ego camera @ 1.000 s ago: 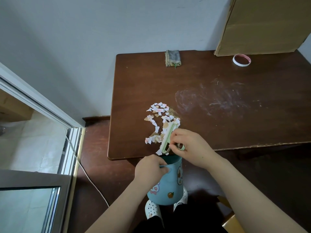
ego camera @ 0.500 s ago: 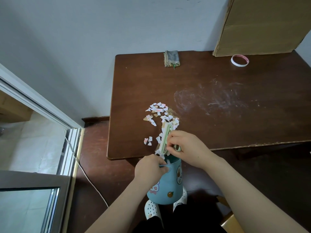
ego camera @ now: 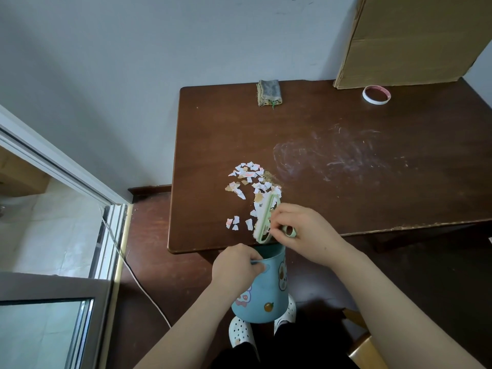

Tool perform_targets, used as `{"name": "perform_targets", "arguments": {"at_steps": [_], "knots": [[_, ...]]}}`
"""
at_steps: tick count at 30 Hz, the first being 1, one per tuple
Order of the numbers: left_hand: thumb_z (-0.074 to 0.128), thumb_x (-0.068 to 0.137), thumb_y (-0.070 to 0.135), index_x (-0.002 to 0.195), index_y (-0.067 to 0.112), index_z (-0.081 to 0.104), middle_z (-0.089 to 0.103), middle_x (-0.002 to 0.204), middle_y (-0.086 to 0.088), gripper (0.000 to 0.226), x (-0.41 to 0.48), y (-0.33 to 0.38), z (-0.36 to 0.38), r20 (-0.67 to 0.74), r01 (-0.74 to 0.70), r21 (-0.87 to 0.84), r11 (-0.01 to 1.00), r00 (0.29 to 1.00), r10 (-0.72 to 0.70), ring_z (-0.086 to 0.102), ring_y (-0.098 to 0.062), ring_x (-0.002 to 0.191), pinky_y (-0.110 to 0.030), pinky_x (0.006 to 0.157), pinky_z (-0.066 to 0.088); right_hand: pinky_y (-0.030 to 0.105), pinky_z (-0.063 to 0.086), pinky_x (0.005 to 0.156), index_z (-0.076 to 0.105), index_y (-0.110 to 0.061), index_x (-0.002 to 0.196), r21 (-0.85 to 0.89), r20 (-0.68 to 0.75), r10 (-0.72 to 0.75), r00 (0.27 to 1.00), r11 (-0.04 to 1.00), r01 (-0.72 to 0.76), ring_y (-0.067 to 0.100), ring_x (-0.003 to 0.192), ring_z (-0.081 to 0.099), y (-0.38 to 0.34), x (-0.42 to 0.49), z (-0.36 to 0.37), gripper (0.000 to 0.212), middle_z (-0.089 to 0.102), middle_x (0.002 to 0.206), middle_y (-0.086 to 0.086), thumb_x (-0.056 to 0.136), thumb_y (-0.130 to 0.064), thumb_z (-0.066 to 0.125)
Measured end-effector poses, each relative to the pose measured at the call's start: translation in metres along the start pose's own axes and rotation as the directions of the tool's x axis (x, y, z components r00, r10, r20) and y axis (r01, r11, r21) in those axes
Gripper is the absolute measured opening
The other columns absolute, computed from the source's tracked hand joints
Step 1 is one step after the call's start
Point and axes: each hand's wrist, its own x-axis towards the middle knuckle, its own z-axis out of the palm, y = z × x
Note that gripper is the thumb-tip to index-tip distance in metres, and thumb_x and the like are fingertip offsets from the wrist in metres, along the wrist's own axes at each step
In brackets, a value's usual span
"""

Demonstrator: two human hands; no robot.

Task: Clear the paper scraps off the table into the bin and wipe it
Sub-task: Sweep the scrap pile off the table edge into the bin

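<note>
- The clearing is looking only partly done: most of the paper scraps (ego camera: 253,182) are lying in a loose cluster on the table (ego camera: 218,129), toward its front-left corner, with a few stray bits sitting nearer the front edge.
- The bin (ego camera: 269,288), blue with stickers on its side, is hanging just below the table's front edge, its mouth sitting under the spot where the scraps are ending.
- The inside of the bin is showing dark, so I cannot tell how many scraps are lying in it.
- The wiping is looking not yet begun: a folded cloth (ego camera: 269,92) is lying at the far edge, well apart from both hands, and whitish smears (ego camera: 332,155) are showing on the wood to the right of the scraps.
- The right hand (ego camera: 300,230) is curling its fingers around the handle of a small green brush (ego camera: 265,219), whose head is resting on the table among the nearest scraps, close to the edge above the bin.
- The left hand (ego camera: 237,267) is gripping the bin's rim, fingers wrapping over it and holding the bin up against the table.
- A tape roll (ego camera: 376,95) and a cardboard box (ego camera: 415,41) are sitting at the far right, apart from the work.
</note>
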Motion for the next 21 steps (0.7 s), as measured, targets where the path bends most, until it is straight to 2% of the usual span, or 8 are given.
{"name": "perform_targets", "arguments": {"at_steps": [4,8,11,14,18,21], "knots": [[0.060,0.088,0.038,0.095,0.026,0.072,0.062,0.071,0.005,0.018,0.000,0.001,-0.001,0.018,0.012,0.008,1.000,1.000,-0.013,0.054,-0.012,0.062,-0.024,0.062,0.046,0.024,0.046,0.072,0.065,-0.014,0.079,-0.067,-0.022,-0.018,1.000,0.998,0.016,0.009,0.085,0.053,0.000,0.011,0.007,0.010,0.059,0.089,-0.007,0.087,-0.017,0.061],[0.061,0.088,0.038,0.096,0.026,0.072,0.061,0.071,0.007,0.018,0.000,0.001,-0.001,0.016,0.013,0.008,1.000,1.000,-0.013,0.055,-0.012,0.065,-0.026,0.065,0.048,0.023,0.043,0.071,0.066,-0.014,0.084,-0.127,0.065,-0.021,0.998,0.991,0.029,0.007,0.088,0.049,0.002,0.011,0.016,0.011,0.058,0.093,-0.006,0.089,-0.018,0.057],[0.061,0.088,0.038,0.094,0.025,0.072,0.066,0.074,0.002,0.019,0.001,0.000,0.000,0.020,0.010,0.006,1.000,1.000,-0.010,0.056,-0.012,0.063,-0.027,0.063,0.048,0.018,0.040,0.070,0.065,-0.016,0.080,-0.085,0.079,-0.020,0.997,0.996,0.027,0.002,0.081,0.047,0.001,0.006,0.012,0.011,0.058,0.087,-0.009,0.088,-0.018,0.058],[0.061,0.088,0.037,0.092,0.024,0.073,0.065,0.073,0.003,0.018,0.002,0.000,0.000,0.017,0.005,-0.005,1.000,1.000,-0.005,0.053,-0.012,0.060,-0.026,0.060,0.045,0.025,0.046,0.069,0.063,-0.016,0.076,0.002,0.017,-0.002,1.000,1.000,0.002,0.006,0.079,0.052,-0.002,0.008,0.008,0.011,0.058,0.083,-0.010,0.087,-0.017,0.060],[0.061,0.087,0.035,0.091,0.024,0.073,0.056,0.062,0.009,0.018,0.002,-0.001,0.000,0.001,0.003,-0.018,1.000,1.000,-0.003,0.047,-0.008,0.052,-0.024,0.057,0.042,0.030,0.048,0.074,0.065,-0.012,0.080,0.077,-0.043,0.003,0.999,0.997,0.000,0.012,0.085,0.056,-0.013,0.033,0.016,0.010,0.061,0.090,-0.005,0.087,-0.017,0.061],[0.061,0.086,0.037,0.091,0.023,0.073,0.053,0.062,0.010,0.019,0.003,-0.003,0.000,0.000,0.004,-0.018,1.000,1.000,-0.004,0.045,-0.007,0.052,-0.025,0.058,0.042,0.029,0.047,0.074,0.064,-0.011,0.084,0.056,-0.015,0.018,1.000,0.998,-0.017,0.012,0.084,0.053,-0.015,0.053,0.028,0.010,0.059,0.093,-0.004,0.089,-0.018,0.059]]}}
